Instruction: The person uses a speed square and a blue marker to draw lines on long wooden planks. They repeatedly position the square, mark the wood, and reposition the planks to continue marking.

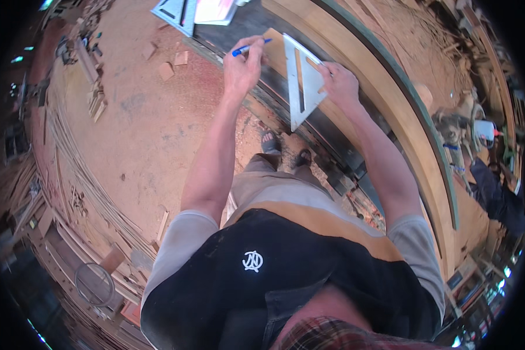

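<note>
My left hand (243,69) pinches a blue pen (239,51), its tip pointing right, over a flat light-brown wooden piece (274,49). A silver triangular speed square (300,73) with a long slot lies across that piece and overhangs its near side. At the square's right edge, my right hand (341,84) grips it with fingers and thumb. Part of the wooden piece is hidden under the square. Both hands are above a dark work surface (227,29).
Long wooden boards (385,99) and a green-edged strip (414,99) curve along the right. At the far end of the surface lie another triangular square (178,14) and some paper (216,13). Wood strips (87,181) and offcuts (167,71) lie on the dusty floor.
</note>
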The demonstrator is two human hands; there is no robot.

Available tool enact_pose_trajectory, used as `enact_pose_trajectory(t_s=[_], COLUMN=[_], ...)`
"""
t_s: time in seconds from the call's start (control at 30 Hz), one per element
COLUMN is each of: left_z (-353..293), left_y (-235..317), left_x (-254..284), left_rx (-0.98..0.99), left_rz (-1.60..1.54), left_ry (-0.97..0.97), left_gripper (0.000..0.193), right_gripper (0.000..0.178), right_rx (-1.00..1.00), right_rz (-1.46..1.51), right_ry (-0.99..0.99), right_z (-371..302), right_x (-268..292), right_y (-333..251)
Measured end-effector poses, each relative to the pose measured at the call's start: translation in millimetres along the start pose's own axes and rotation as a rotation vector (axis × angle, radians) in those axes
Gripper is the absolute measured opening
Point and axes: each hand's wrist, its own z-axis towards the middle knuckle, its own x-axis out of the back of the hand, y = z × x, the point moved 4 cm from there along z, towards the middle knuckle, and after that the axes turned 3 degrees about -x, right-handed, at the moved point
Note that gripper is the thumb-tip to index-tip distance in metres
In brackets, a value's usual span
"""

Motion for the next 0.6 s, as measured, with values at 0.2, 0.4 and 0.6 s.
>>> enact_pose_trajectory(t_s=[0.2, 0.4, 0.6], left_z=[21, 15, -22], left_y=[-2, 2, 9], left_x=[-23, -28, -14], left_rx=[-0.147, -0.101, 0.026], left_rz=[0.174, 0.346, 0.490], left_ry=[-0.056, -0.164, -0.347], left_gripper=[0.042, 0.041, 0.047], right_gripper=[0.042, 0.042, 0.043], right_rx=[-0.021, 0.003, -0.012], right_rz=[0.026, 0.010, 0.024], right_ry=[-0.023, 0.004, -0.005], right_z=[1, 0, 0], right_x=[4, 1, -1], right_y=[-7, -3, -1])
